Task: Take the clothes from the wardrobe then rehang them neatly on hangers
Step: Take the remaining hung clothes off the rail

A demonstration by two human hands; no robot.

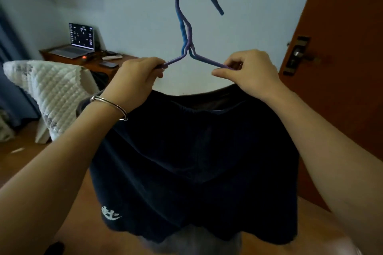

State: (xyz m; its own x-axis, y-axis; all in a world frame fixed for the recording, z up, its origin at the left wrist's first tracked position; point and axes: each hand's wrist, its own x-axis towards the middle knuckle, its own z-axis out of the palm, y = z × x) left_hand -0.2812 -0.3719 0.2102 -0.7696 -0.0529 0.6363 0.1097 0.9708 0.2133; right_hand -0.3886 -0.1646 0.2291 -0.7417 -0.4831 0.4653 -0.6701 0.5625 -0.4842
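Observation:
A blue and purple wire hanger [187, 33] stands upright in front of me, hook at the top. My left hand [137, 76] grips its left shoulder and my right hand [248, 72] pinches its right shoulder. A pair of dark navy shorts [196, 161] with a small white logo at the lower left hangs below both hands. Its elastic waistband spreads between my wrists. The hanger's lower bar is hidden behind my hands and the shorts. A silver bangle sits on my left wrist.
A brown wooden door [342, 27] with a metal handle stands at the right. At the left, a desk [87, 62] carries an open laptop [80, 39], and a quilted white cover [51, 89] drapes a chair. The floor [27, 161] is wooden.

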